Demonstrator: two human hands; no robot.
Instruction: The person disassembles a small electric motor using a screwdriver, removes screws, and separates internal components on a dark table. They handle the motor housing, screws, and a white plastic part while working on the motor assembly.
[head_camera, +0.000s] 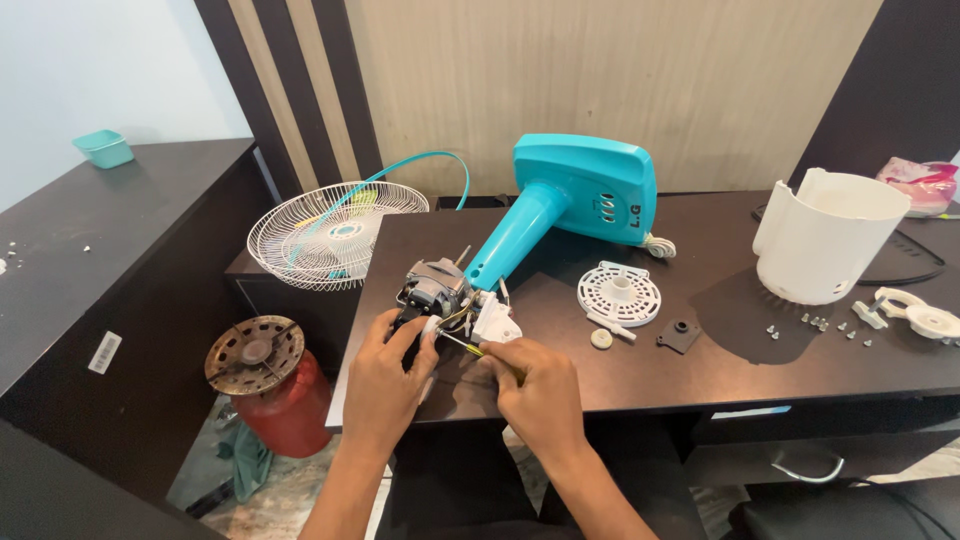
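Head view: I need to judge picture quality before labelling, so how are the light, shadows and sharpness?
Head view: soft, even light, no harsh glare; the white housing casts a faint shadow on the dark table. The left hand, right hand and fan motor are sharp. Straight edges bow slightly toward the frame's borders, a wide-lens effect.

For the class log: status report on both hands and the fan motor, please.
Left hand steadying grey metal fan motor. Right hand holding thin yellow-handled screwdriver at it. Turquoise fan stand lies close behind.
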